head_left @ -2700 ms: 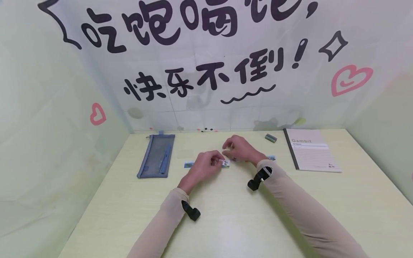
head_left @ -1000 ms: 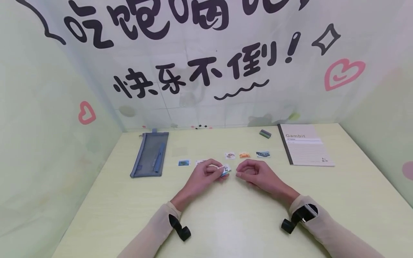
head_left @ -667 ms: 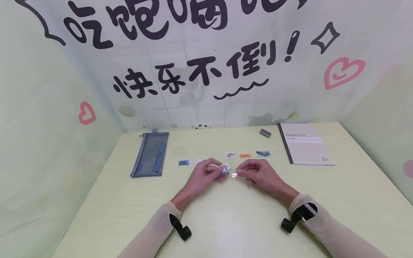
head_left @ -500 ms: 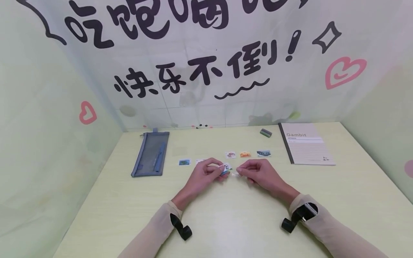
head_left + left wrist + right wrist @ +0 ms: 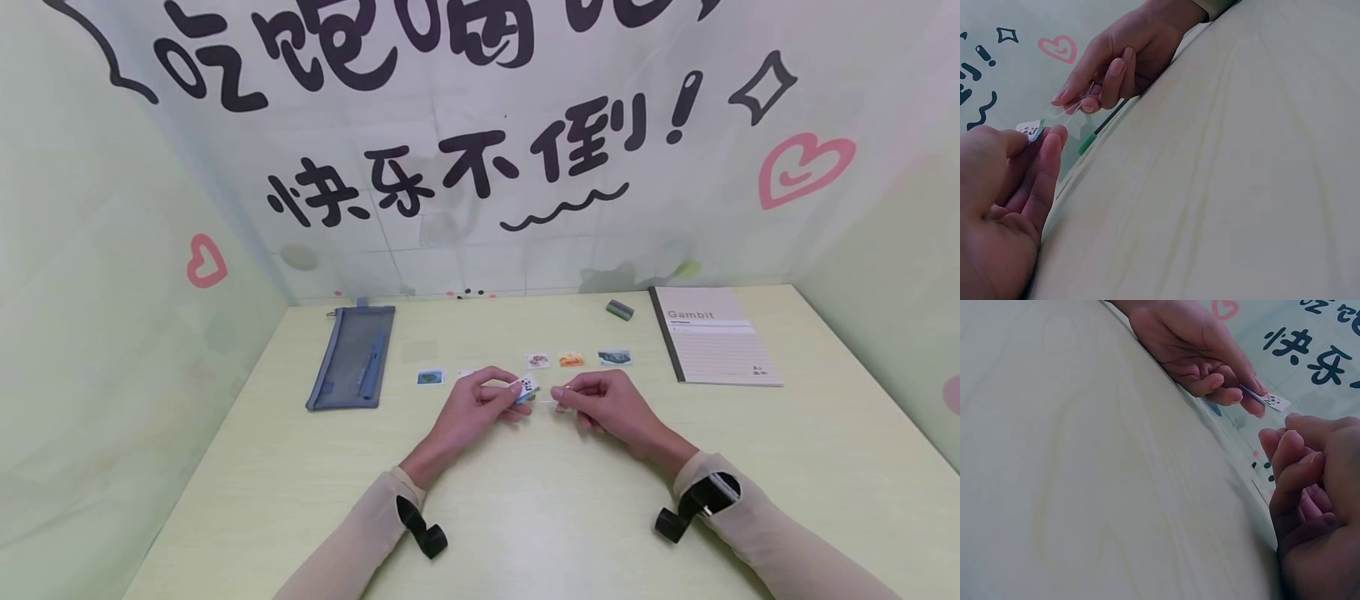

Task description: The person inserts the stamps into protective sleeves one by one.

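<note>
In the head view my left hand (image 5: pixel 476 408) pinches a small stamp-like card (image 5: pixel 527 387) with a black-and-white figure and a blue-green edge, tilted up between thumb and fingers. Facing it, my right hand (image 5: pixel 607 408) pinches a thin clear plastic piece (image 5: pixel 547 402), seen nearly edge-on there. The left wrist view shows this clear film (image 5: pixel 1060 114) stretching from the right fingertips towards the card's edge. From the right wrist, the card (image 5: pixel 1275 401) appears just beyond the right fingertips. Behind the hands lie similar picture cards: blue-green (image 5: pixel 431 377), pinkish (image 5: pixel 537 360), orange (image 5: pixel 572 358) and dark blue (image 5: pixel 615 357).
A blue mesh pencil pouch (image 5: pixel 352 358) with a blue pen inside lies at the left. At the back right are a striped block (image 5: pixel 619 309) and a Gambit notebook (image 5: pixel 716 337). A faint clear square (image 5: pixel 420 352) lies near the pouch.
Both hands have drawn back from the card row towards the body, the left one lifting its card. The clear piece has come into view in the right fingers and turned edge-on.
</note>
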Motion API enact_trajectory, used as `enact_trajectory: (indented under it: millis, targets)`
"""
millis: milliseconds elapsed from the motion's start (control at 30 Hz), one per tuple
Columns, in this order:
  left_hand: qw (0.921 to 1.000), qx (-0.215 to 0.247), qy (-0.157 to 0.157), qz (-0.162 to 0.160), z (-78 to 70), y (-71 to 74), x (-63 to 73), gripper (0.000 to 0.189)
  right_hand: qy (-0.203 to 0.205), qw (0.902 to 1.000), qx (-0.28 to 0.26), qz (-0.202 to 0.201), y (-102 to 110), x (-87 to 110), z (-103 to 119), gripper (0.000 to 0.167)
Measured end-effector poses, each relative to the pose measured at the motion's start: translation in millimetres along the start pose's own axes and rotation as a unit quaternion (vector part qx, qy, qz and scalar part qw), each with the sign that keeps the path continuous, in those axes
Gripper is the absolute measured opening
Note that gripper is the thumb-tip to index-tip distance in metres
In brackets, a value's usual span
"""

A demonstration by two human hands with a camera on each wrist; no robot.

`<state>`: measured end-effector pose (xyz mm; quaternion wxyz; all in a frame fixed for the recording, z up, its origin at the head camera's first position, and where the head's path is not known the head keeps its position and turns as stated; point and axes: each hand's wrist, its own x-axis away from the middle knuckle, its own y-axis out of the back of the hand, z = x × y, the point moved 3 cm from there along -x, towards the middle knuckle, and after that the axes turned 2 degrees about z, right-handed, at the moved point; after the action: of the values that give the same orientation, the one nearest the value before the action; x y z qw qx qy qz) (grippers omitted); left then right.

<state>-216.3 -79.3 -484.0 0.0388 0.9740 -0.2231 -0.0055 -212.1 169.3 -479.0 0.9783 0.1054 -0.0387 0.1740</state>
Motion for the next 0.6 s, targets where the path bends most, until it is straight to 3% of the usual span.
enact_trajectory:
  millis: [600]
  targets:
    - [0.9999, -0.012, 0.002, -0.001, -1.1, -0.1, 1.3, 0.026, -0.005, 1.0, 0.006, 0.002, 0.4, -0.2, 0.8, 0.035]
